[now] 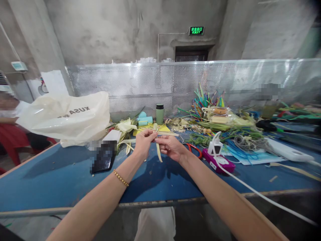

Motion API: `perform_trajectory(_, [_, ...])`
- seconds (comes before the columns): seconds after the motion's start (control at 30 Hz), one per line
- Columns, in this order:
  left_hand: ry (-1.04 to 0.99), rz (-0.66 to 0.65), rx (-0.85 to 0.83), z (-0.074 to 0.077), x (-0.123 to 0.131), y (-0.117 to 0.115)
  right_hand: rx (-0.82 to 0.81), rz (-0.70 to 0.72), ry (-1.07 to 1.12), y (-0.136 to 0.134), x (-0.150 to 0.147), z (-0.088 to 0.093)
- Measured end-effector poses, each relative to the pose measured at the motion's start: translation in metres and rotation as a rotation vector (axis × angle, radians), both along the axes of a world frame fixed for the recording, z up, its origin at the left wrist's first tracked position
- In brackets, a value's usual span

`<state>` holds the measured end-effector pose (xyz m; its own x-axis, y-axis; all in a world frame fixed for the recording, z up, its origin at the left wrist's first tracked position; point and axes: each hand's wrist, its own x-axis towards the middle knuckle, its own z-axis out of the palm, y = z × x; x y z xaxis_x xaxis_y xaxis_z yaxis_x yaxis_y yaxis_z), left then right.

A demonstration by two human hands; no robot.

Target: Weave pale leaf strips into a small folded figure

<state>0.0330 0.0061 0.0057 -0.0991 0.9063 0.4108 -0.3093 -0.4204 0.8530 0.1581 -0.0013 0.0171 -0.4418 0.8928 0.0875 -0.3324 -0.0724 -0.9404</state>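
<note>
Pale strips that look like corn husk (158, 154) are pinched between my two hands above the blue table. My left hand (144, 143) is closed on them, thumb and fingertips together. Close beside it, my right hand (172, 147) grips the same strips from the right, its fingers curled. One strip hangs down between the hands and another sticks out to the right. Where the strips cross is partly hidden by my fingers. Behind my hands lies a yellow sheet (164, 128). Red-handled scissors (197, 150) lie just right of my right hand.
A phone (104, 156) and a white plastic bag (67, 117) are at left. A green bottle (159, 114) stands behind. Right are a purple power strip (218, 162) with a white cable, green strands (200, 140) and a white power bank (288, 150). A person sits far left.
</note>
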Motion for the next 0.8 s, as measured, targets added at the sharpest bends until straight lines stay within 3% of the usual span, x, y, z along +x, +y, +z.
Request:
perform_trajectory(0.33, [-0.142, -0.125, -0.076, 0.002, 0.002, -0.005, 0.002, 0.022, 0.02, 0.005, -0.001, -0.007])
perform_trajectory(0.63, [-0.137, -0.05, -0.073, 0.001, 0.0, 0.001, 0.0, 0.058, -0.119, -0.005, -0.003, -0.003])
perform_trajectory(0.73, [-0.142, 0.033, -0.056, 0.002, -0.008, 0.006, 0.137, 0.067, -0.265, -0.009, -0.001, -0.002])
perform_trajectory(0.8, [-0.158, 0.054, -0.06, 0.003, -0.014, 0.009, 0.363, -0.032, -0.407, -0.009, 0.002, 0.0])
